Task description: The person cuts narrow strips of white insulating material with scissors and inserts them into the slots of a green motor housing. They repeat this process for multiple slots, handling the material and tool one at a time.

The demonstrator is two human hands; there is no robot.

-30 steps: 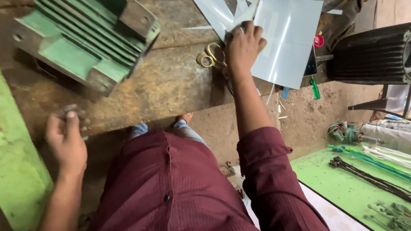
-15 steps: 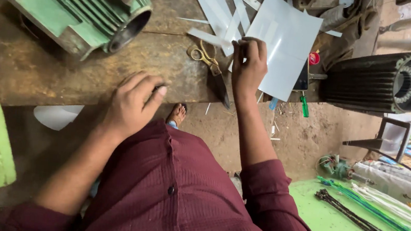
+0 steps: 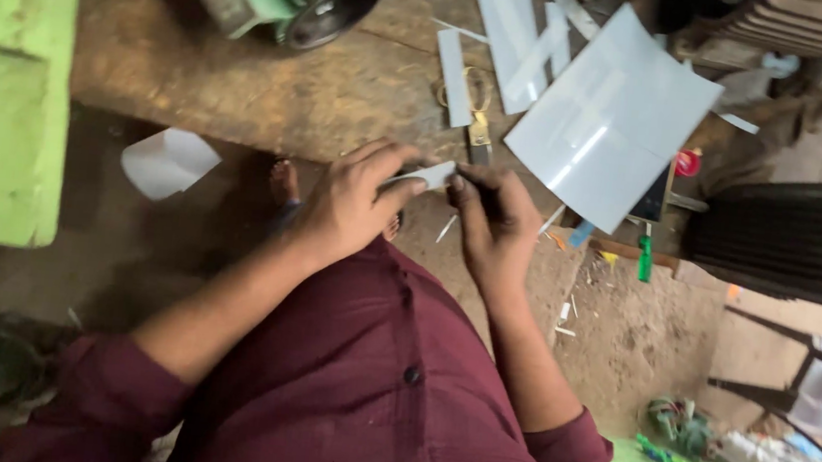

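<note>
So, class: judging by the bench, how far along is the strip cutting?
Done: several cut white strips lie by the scissors. In hand: left hand and right hand pinch one small strip. Left: most of the large white sheet looks uncut.

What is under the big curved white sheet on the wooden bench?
The big curved white sheet overlaps the wooden bench edge and white strips. A dark flat object peeks out below it. The rest beneath is covered.

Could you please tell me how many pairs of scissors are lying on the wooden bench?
1. The scissors lie on the wooden bench, beside the cut white strips, just beyond the hands. Others may be hidden under the curved white sheet.
</note>
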